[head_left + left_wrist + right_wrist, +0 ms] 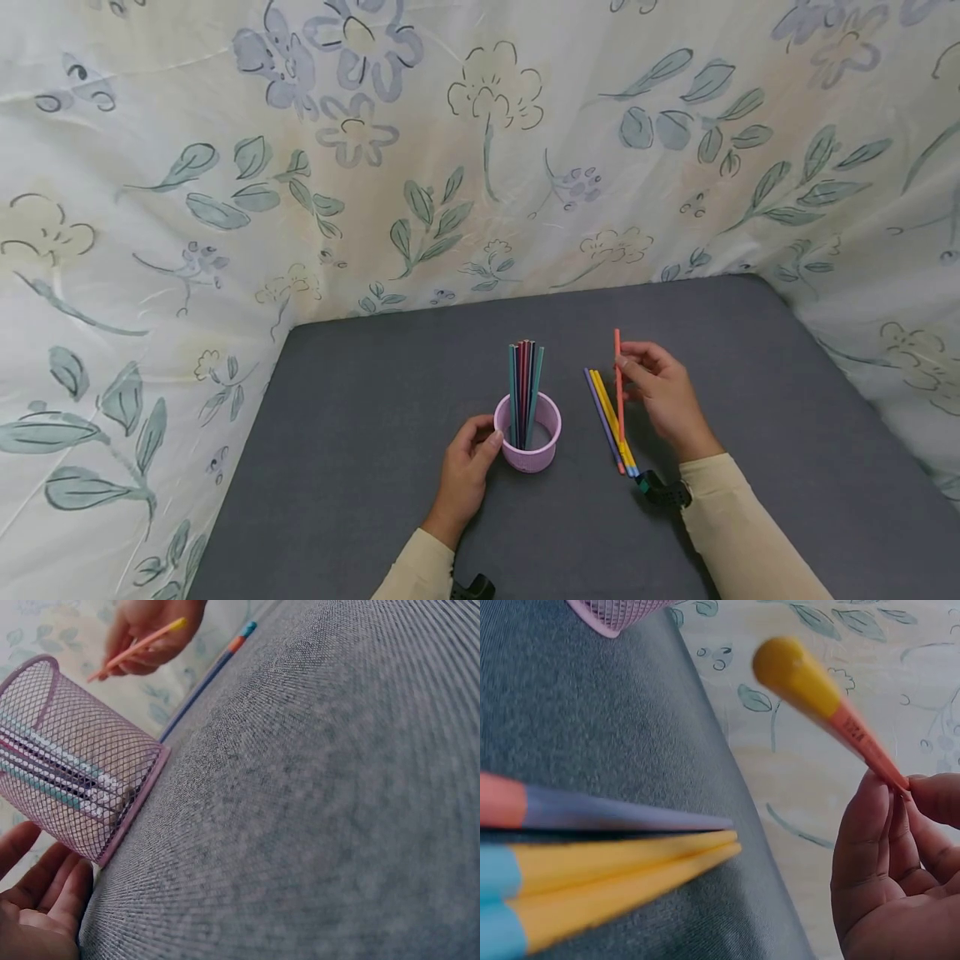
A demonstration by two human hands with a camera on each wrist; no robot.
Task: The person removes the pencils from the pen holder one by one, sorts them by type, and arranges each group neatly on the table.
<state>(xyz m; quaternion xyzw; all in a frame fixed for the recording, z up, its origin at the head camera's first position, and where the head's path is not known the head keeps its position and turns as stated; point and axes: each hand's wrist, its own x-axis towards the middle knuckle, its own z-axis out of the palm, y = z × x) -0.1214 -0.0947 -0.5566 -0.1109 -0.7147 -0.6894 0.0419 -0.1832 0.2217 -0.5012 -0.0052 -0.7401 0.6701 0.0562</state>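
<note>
In the head view, my left hand [463,475] holds the left side of a lilac mesh pencil cup [528,461], thumb at the rim. The cup stands upright with several teal, dark and reddish pencils [525,375] in it. My right hand [663,396] pinches an orange pencil [619,392] between thumb and fingers. The right wrist view shows this pencil's yellow end [795,675] pointing towards the camera. Just left of that hand lie a purple pencil [602,418] with an orange end and two yellow pencils [604,400] with blue ends, side by side.
A dark grey cloth [360,467] covers the table. White fabric with a flower print [525,225] hangs behind the table and along both sides. Dark bands [663,492] sit at both wrists, over cream sleeves.
</note>
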